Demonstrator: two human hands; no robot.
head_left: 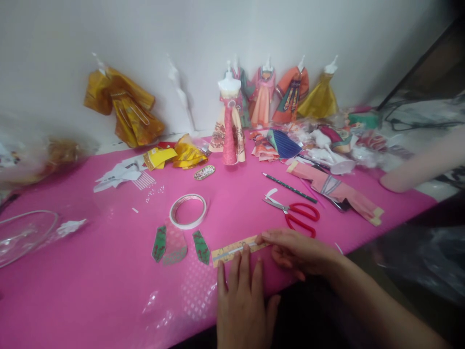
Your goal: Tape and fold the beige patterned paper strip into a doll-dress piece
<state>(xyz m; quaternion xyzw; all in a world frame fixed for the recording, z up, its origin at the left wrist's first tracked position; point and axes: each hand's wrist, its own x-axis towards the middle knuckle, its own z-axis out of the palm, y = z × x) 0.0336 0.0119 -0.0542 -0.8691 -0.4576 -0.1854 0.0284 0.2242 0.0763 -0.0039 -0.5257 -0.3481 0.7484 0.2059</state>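
My left hand (pixel 242 300) lies flat on the pink table cover, its fingertips pressing on a narrow beige patterned paper strip (pixel 232 250). My right hand (pixel 296 252) rests at the strip's right end, fingertips touching it. Left of the strip lie two green patterned paper pieces (pixel 200 246) and a rounded pinkish piece (pixel 174 245). A roll of double-sided tape (pixel 188 211) lies just beyond them. Red-handled scissors (pixel 296 216) lie right behind my right hand.
Small mannequins in paper dresses (pixel 228 123) stand along the white wall, with an orange paper robe (pixel 125 109) at left. A dark pencil (pixel 289 187), a folded pink paper garment (pixel 336 191) and paper scraps lie about. Another person's arm (pixel 421 162) rests at right. A clear plastic lid (pixel 22 235) sits far left.
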